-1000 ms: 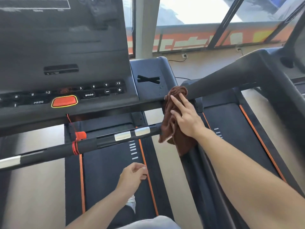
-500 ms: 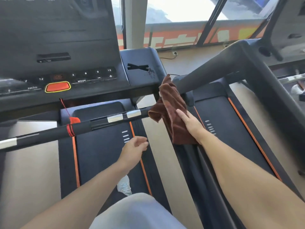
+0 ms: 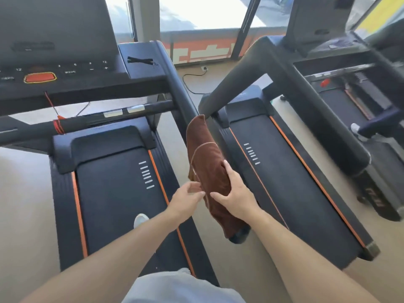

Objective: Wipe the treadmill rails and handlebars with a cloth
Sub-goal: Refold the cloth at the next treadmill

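We found a gym floor (image 3: 26, 193) of pale vinyl under a row of windows (image 3: 196, 12), with treadmills standing side by side. All places below are given relative to the right handrail (image 3: 185, 106) of the nearer treadmill.

The brown cloth (image 3: 209, 171) lay draped along the lower stretch of that rail, its top edge on the rail and its tail hanging over the rail's end cap. We judged it light, soft and limp; it would fold and slide rather than hold shape, so it is best gripped by wrapping it round the rail, not by a loose corner.

The right hand (image 3: 236, 193) rested on the cloth from the rail's outer side, thumb and fingers spread and curled round cloth and rail together. The left hand (image 3: 185, 199) came in from the rail's inner side, its fingertips pinching the cloth's near edge.

Room to move appeared adequate. Inward of the rail lay the belt (image 3: 113, 193), where a white shoe (image 3: 141, 219) stood. Above and inward of the rail sat the console (image 3: 65, 75) and the crossbar (image 3: 87, 122). Outward, a narrow floor gap separated the rail from the neighbouring treadmill (image 3: 284, 182), whose slanted upright (image 3: 240, 79) passed close to the cloth's top edge; we noted that as the tightest spot for a knuckle.
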A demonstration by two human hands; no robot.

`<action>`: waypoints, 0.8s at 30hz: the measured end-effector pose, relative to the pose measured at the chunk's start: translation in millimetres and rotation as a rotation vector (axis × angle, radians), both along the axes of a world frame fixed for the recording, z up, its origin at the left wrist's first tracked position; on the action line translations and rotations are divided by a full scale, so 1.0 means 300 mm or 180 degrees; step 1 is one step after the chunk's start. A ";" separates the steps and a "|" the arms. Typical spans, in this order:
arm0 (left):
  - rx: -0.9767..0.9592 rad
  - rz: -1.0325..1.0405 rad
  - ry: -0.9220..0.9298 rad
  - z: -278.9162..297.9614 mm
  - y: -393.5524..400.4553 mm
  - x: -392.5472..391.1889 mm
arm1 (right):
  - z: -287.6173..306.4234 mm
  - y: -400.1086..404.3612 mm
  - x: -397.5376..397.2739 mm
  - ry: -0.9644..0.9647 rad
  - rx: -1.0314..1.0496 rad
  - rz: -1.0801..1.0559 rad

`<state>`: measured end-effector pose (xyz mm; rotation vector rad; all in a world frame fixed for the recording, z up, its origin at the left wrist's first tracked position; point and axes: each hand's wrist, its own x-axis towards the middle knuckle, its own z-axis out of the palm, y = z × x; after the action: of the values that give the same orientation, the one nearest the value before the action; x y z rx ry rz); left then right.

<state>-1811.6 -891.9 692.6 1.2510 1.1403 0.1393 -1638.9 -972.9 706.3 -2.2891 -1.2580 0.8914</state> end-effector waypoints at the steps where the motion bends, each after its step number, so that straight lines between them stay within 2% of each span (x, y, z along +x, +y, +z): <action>1: -0.0031 -0.0047 -0.0002 -0.002 -0.038 0.010 | -0.004 -0.052 -0.007 -0.0066 0.0027 0.0022; 5: -0.0235 -0.0051 -0.0024 -0.013 -0.139 0.049 | -0.043 -0.193 -0.047 -0.0454 0.0217 -0.0121; 11: -0.0378 0.0315 -0.0039 0.021 -0.144 0.083 | -0.118 -0.285 -0.152 -0.1489 0.0447 -0.0128; 17: -0.0379 0.0498 -0.0056 0.037 -0.054 0.129 | -0.082 -0.221 -0.131 -0.1399 0.0263 -0.0301; 21: -0.0398 0.0549 -0.0252 0.032 0.031 0.134 | -0.049 -0.109 -0.106 -0.1474 -0.0210 -0.0165; 24: -0.0371 0.0476 -0.0180 0.014 0.106 0.124 | -0.047 -0.017 -0.087 -0.1498 -0.0251 -0.0013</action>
<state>-1774.3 -860.2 696.6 1.0529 1.1762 0.2159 -1664.9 -977.9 692.1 -2.6622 -1.4171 0.4127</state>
